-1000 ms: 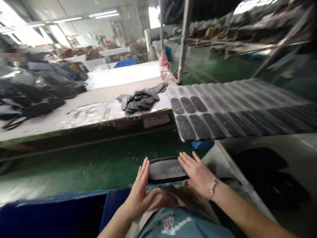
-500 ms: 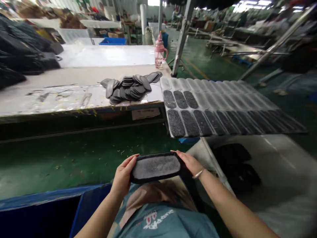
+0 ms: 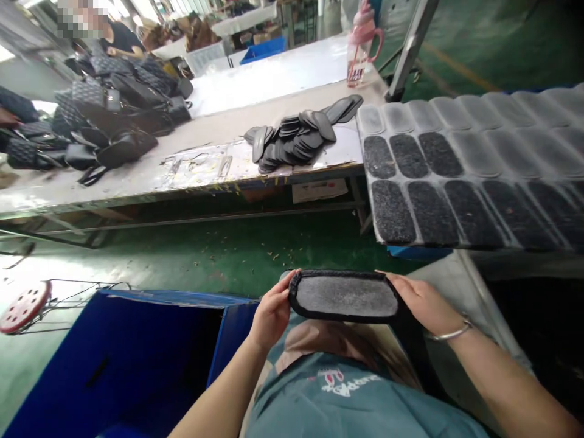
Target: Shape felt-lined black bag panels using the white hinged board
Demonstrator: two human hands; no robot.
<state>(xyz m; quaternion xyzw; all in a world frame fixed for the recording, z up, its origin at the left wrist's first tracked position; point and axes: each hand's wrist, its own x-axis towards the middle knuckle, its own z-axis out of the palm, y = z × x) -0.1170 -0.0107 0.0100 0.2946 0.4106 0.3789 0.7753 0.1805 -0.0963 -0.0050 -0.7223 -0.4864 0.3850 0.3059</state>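
A rounded oblong piece with a grey centre and a raised black rim (image 3: 347,296) is held level in front of my lap. My left hand (image 3: 272,313) grips its left end, fingers closed at the edge. At the right end, my right hand (image 3: 422,303) is closed on it; part of its fingers is hidden behind the piece. Beyond, a heap of dark grey oval pieces (image 3: 292,140) lies on the long table (image 3: 219,131). To the right, a board (image 3: 365,152) carries rows of black and pale oblong pieces.
Blue bins (image 3: 155,340) stand at the lower left, near a red stool (image 3: 26,306). Black quilted bags (image 3: 114,115) are piled on the table's left. A pink bottle (image 3: 360,52) stands by a metal post (image 3: 410,52). A person (image 3: 121,39) is at the back left.
The view has turned left, so the table, board and hands appear farther right, and more bags, a person and the stool show. Both hands still hold the black-rimmed piece.
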